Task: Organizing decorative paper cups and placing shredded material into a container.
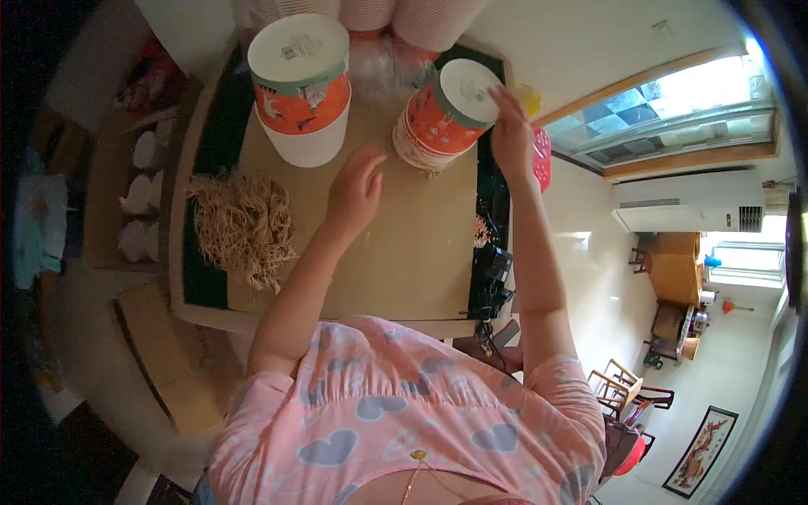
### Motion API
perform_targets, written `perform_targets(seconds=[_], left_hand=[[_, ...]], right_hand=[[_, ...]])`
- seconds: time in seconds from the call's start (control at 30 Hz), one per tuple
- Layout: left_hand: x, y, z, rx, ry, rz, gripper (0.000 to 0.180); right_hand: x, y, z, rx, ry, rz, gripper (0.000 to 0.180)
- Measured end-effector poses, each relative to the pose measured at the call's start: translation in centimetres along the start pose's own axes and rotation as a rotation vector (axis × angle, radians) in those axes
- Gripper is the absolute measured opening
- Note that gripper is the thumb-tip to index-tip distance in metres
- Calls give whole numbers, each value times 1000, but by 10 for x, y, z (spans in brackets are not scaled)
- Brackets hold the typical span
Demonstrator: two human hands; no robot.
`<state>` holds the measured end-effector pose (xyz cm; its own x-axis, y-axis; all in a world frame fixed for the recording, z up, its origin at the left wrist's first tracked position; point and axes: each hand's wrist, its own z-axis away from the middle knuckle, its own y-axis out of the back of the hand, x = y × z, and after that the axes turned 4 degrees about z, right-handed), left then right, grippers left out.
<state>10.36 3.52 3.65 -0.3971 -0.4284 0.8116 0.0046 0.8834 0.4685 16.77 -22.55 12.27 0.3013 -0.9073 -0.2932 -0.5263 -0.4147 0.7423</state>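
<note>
An orange, green and white paper bucket stands upside down at the far right of the table, with tan strands around its lower rim. My right hand is at its right side, fingers stretched out along the bucket's pale base; whether they press on it I cannot tell. My left hand hovers over the board left of this bucket, fingers apart and slightly bent, with nothing in them. A second, larger bucket of the same colours stands upside down at the far left. Near my left forearm lies a tangled heap of tan raffia-like strands.
Stacks of pale ribbed buckets stand behind, with clear plastic near them. Dark cables and a small black box lie along the table's right edge. A cardboard box with white bundles sits left of the table. A pink basket is beyond the right edge.
</note>
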Motion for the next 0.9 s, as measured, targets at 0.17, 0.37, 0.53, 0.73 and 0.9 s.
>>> perform_targets(seconds=[0.17,0.37,0.53,0.73,0.9], left_hand=[[-35,5,57,-50,47,-41,19],[-77,17,128,-45,427,28,14],[-86,18,156,-54,394,5,13],[-66,27,145,-175,464,7,14],[-96,21,163,-82,374,54,12]], right_hand=[[-17,-30,36,-96,35,159,43],[-112,-114,237,-370,-81,-244,51],[-153,-141,270,-631,52,-183,49],[-87,-125,283,-615,-133,151,53],[4,-96,286,-346,-516,408,53]])
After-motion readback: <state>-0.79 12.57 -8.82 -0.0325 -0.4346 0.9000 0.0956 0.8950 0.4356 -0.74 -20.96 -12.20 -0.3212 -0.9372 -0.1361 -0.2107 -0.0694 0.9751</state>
